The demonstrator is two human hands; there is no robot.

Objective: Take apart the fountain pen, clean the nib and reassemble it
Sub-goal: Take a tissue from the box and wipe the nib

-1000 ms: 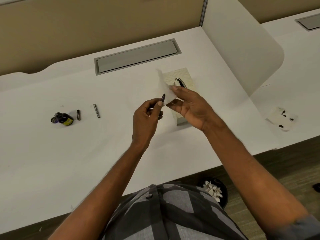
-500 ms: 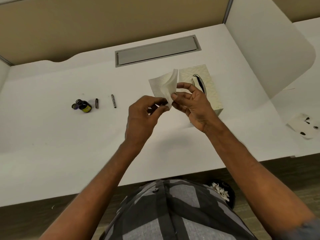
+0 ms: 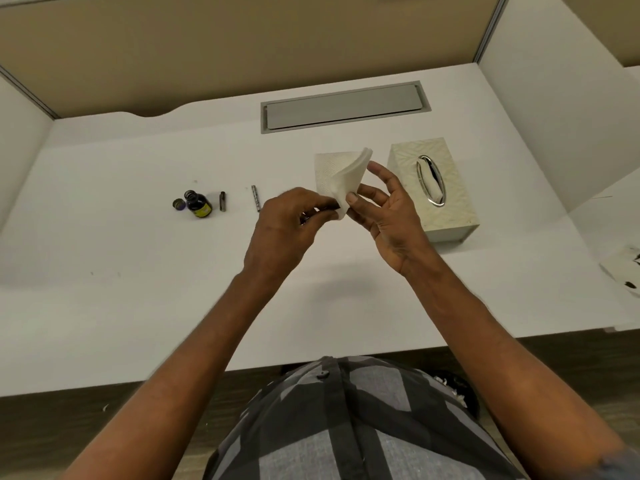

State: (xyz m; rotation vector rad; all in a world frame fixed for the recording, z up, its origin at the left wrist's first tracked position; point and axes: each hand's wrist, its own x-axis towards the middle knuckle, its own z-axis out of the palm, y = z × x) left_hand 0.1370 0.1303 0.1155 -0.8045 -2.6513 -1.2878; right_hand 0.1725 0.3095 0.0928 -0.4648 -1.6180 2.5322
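Two hands are raised over the white desk, meeting at its middle. Left hand: fingers curled and clamped on a dark pen section, seen only as a thin sliver between the fingertips. Its nib end is buried in a folded white tissue; the nib itself is hidden. Right hand: thumb pinches the tissue's lower corner, the other fingers spread behind the sheet.

On the desk to the left, well apart from the hands: an open ink bottle with its cap touching it, a short dark pen part just right of the bottle, then a slim metallic pen barrel. A tissue box stands right of the hands. An ink-stained tissue lies at the right edge.
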